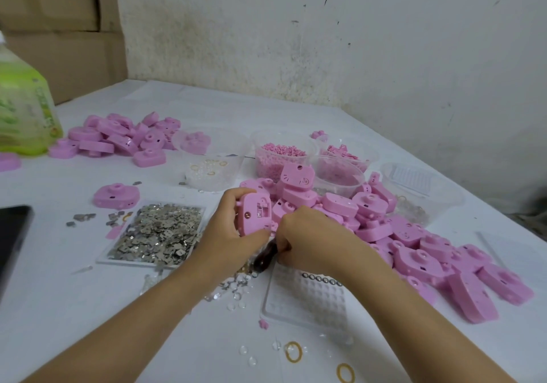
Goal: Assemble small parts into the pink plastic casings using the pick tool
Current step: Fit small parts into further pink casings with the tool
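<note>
Right hand [307,239]: fingers curled round the dark pick [264,257], low over the desk [59,294].
Left hand [226,228]: fingers grip a pink casing [255,214], held on edge.
Right: casing pile [414,234].
Beyond: tubs [279,157] of pink parts.

**Soft, even light; smeared left edge**

Bright diffuse light makes the white flat tray of silver metal flakes [157,231] glint. Shadows on the white cloth-covered table [74,308] right of it are faint. Far left of it, the green translucent plastic bottle [23,110] is smeared and bowed.
</note>
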